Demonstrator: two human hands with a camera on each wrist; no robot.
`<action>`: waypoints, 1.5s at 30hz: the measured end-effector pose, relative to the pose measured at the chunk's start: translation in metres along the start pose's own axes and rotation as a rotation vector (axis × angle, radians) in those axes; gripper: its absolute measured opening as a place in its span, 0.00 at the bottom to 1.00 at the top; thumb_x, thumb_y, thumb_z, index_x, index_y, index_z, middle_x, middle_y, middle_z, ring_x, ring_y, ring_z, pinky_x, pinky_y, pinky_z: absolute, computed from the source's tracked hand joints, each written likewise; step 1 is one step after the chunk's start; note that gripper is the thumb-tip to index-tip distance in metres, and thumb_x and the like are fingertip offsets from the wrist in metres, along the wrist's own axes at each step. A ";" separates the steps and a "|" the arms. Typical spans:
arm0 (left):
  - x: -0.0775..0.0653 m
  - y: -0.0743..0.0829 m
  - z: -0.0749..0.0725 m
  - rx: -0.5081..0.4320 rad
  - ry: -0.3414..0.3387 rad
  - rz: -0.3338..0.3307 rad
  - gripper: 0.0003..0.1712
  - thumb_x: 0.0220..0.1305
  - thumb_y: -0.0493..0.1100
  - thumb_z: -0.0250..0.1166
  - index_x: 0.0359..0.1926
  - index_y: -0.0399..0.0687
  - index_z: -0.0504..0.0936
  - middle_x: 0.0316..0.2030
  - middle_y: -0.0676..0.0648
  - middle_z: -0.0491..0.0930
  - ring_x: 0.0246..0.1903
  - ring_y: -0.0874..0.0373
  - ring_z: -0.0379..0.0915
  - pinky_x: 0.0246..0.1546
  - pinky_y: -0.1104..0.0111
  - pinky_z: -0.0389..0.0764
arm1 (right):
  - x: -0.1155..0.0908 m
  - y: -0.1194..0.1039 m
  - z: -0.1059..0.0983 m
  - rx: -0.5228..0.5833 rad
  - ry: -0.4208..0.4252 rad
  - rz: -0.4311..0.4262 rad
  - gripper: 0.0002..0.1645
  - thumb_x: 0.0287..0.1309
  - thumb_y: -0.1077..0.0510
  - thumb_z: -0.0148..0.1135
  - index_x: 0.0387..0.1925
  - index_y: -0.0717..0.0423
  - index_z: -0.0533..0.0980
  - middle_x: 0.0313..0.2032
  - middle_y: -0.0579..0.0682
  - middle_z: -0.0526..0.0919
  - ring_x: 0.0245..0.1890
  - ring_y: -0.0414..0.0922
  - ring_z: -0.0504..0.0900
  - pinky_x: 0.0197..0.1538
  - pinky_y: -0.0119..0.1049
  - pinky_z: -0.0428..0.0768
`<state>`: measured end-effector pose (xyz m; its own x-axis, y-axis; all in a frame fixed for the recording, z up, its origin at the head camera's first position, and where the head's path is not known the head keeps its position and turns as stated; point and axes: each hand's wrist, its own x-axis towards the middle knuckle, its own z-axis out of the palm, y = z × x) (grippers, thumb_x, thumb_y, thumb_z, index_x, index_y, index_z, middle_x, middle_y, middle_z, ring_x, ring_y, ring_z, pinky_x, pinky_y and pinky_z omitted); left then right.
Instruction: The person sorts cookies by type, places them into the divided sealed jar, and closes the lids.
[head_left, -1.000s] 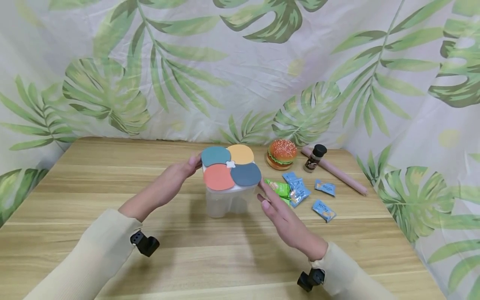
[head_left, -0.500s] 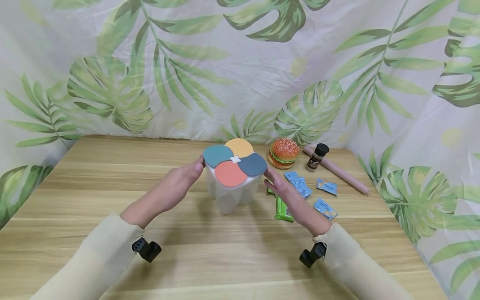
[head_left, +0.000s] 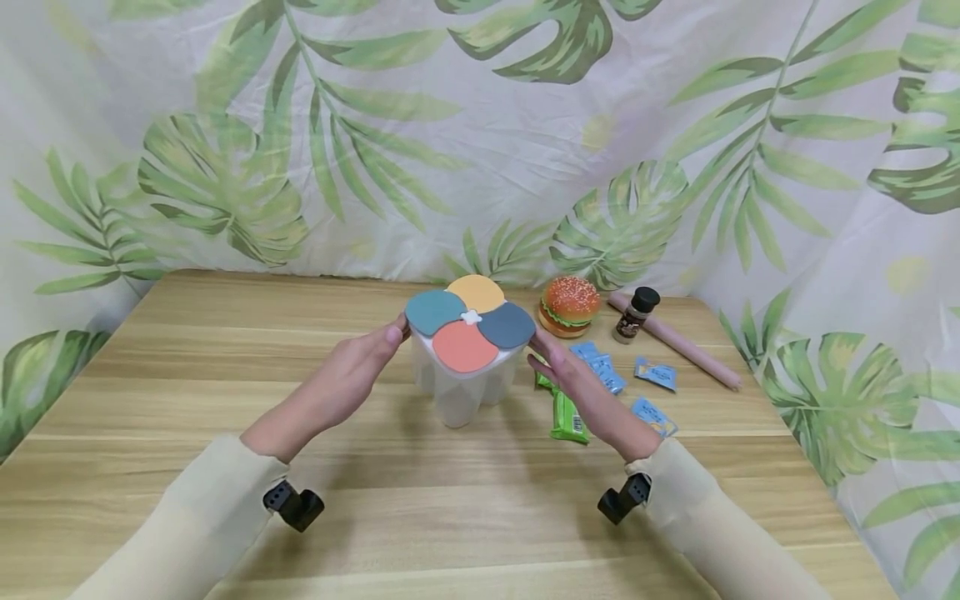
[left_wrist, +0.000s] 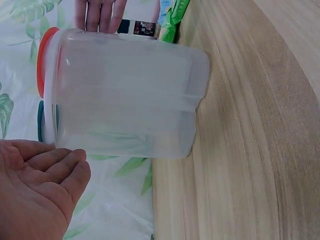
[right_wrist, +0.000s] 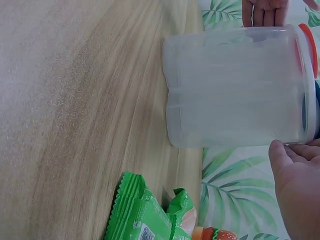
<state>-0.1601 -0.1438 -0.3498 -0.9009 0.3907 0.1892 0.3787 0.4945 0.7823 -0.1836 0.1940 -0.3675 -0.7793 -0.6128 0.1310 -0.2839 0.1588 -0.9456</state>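
A clear, lobed plastic container (head_left: 459, 398) stands on the wooden table, its white lid topped with teal, yellow, navy and red (head_left: 465, 347) petal-shaped flaps. My left hand (head_left: 347, 379) touches its left side just under the lid, fingers extended. On the opposite side, my right hand (head_left: 583, 390) rests its fingertips against the container near the navy flap. In the left wrist view the container wall (left_wrist: 125, 95) looks translucent, with no contents discernible. The right wrist view has my right hand (right_wrist: 300, 185) at the lid end, thumb against the wall.
Right of the container lie green snack packets (head_left: 569, 418) and blue packets (head_left: 656, 373), some partly hidden by my right hand. Behind them are a toy hamburger (head_left: 570, 307), a black-capped seasoning bottle (head_left: 636, 315) and a pinkish rod (head_left: 693, 354). A leaf-print cloth (head_left: 375, 167) hangs behind the table.
The container has turned counterclockwise seen from above, bringing the red flap to the front, and shifted slightly right. Both hands moved with it. A green packet now lies nearer the front. Lately, little moves.
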 end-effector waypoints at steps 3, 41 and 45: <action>0.000 -0.001 0.001 -0.007 0.003 0.002 0.38 0.87 0.60 0.32 0.81 0.40 0.56 0.77 0.37 0.64 0.79 0.39 0.59 0.79 0.41 0.60 | 0.001 0.000 -0.001 0.002 0.003 -0.005 0.49 0.81 0.29 0.27 0.85 0.58 0.38 0.85 0.62 0.42 0.85 0.61 0.43 0.83 0.58 0.51; 0.019 0.011 0.008 0.445 0.060 0.414 0.33 0.67 0.50 0.73 0.70 0.48 0.79 0.71 0.47 0.77 0.73 0.49 0.72 0.72 0.53 0.76 | 0.022 -0.038 0.019 -0.810 0.106 -0.439 0.22 0.67 0.57 0.71 0.61 0.54 0.82 0.64 0.50 0.84 0.67 0.47 0.80 0.65 0.40 0.84; 0.020 0.013 0.007 0.425 0.049 0.406 0.31 0.67 0.48 0.74 0.69 0.48 0.80 0.70 0.48 0.78 0.72 0.50 0.74 0.71 0.54 0.77 | 0.027 -0.038 0.019 -0.924 0.101 -0.521 0.23 0.63 0.59 0.74 0.60 0.55 0.84 0.61 0.51 0.86 0.64 0.47 0.83 0.66 0.40 0.84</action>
<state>-0.1714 -0.1244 -0.3400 -0.6706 0.5824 0.4594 0.7383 0.5842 0.3371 -0.1830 0.1569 -0.3335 -0.4707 -0.7139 0.5185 -0.8761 0.4477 -0.1788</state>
